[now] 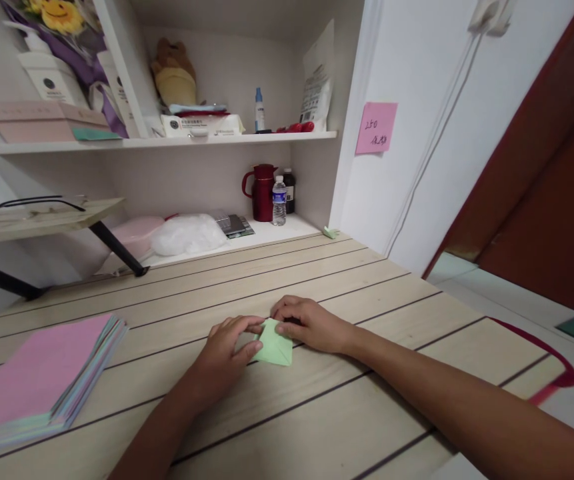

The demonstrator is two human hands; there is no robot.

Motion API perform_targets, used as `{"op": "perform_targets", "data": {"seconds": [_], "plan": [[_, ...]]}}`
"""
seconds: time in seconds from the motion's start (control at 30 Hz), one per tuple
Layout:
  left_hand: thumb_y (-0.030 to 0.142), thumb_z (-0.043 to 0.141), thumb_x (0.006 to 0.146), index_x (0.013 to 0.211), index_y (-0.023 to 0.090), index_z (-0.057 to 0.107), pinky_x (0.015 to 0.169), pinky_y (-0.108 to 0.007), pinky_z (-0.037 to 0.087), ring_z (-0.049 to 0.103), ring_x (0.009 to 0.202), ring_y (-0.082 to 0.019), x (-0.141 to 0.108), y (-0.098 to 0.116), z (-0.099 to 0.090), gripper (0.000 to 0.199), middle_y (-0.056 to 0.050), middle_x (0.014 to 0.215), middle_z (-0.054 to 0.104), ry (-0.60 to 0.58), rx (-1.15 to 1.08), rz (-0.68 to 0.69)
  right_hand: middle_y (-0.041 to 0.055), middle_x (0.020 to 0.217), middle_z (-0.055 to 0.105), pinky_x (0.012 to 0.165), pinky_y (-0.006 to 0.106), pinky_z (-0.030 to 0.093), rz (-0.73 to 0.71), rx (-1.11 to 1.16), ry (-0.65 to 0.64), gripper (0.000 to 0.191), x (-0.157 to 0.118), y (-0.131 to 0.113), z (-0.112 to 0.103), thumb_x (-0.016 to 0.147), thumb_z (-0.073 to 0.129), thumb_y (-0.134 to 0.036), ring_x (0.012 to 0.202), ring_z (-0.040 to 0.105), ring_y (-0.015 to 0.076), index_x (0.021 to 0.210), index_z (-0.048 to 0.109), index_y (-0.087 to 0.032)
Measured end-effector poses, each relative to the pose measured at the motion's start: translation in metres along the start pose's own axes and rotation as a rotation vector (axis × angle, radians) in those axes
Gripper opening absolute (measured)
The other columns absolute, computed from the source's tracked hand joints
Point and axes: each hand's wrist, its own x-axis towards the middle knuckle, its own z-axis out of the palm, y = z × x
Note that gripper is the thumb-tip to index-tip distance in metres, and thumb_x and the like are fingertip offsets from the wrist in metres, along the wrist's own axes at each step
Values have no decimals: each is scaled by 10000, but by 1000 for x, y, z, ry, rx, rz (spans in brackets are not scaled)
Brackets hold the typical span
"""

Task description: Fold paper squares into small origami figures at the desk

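A small piece of light green paper (277,348), folded with crease lines on its face, lies on the wooden tabletop between my hands. My left hand (229,347) holds its left side, with thumb and fingertips at the edge. On the upper right side, my right hand (314,325) pinches the paper, its thumb on top and its fingers curled at the far edge. Part of the paper's upper edge is hidden under the fingers. To the left rests a stack of coloured paper (41,370) with a pink sheet uppermost.
At the table's far edge sits a small green folded paper (329,233). Behind it, shelves hold a red jug (263,193), a water bottle (279,203) and a white plastic bag (189,233). Glasses (31,203) lie on a raised wooden stand (41,223) at left.
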Motion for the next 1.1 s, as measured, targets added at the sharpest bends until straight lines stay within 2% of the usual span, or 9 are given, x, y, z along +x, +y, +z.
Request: {"op": "perform_targets", "data": {"seconds": [0.17,0.33,0.57,0.7,0.8,0.9,1.0,1.1], "plan": [[331,702,751,1338,277,495,1066,-476,329,501,1204,-279,0,-2,3,624,-73,1284,606,-10,56,15,72,995,652,857,314,498,74,41,29,188,2,0,2,919,579,-283,905,628,176,810,688,-175],[288,581,834,1352,290,477,1073,-471,321,527,1175,-248,0,-2,5,527,-46,1222,639,34,61,-7,70,1071,642,902,319,486,58,119,-45,150,1,4,-4,899,616,-304,967,619,179,912,708,-186],[299,531,861,1358,289,473,1062,-473,342,511,1186,-248,-1,0,3,500,-54,1236,623,12,68,-8,61,1155,633,974,325,453,-32,156,-161,270,-4,4,-19,874,665,-344,1076,592,180,1118,693,-233],[274,558,836,1348,285,488,1074,-474,323,508,1185,-244,-1,4,1,518,-53,1234,623,-23,100,17,78,1113,653,943,322,475,8,166,-109,189,-3,4,-16,900,625,-328,1029,617,179,993,716,-191],[357,574,846,1290,283,550,1068,-463,334,516,1184,-249,1,4,1,451,-49,1243,627,-28,113,51,81,1064,666,911,323,492,37,141,-46,190,-2,3,-10,899,622,-340,971,637,182,860,712,-177],[425,593,838,1246,271,588,1065,-455,340,512,1196,-257,2,2,2,436,-54,1265,621,-31,121,59,79,1044,671,898,328,498,45,118,-25,193,-1,3,-6,897,623,-344,948,641,183,839,706,-180],[382,606,828,1222,274,601,1057,-452,345,520,1185,-252,3,1,3,408,-45,1246,631,-19,132,51,81,1054,670,898,331,498,42,118,-32,184,-1,3,-7,894,627,-340,949,640,184,846,705,-181],[333,529,872,1204,282,605,1042,-451,353,531,1165,-237,4,1,4,344,-35,1215,643,5,126,38,78,1058,670,901,324,496,33,122,-36,172,-1,3,-7,895,624,-331,958,640,182,857,709,-186]]}}
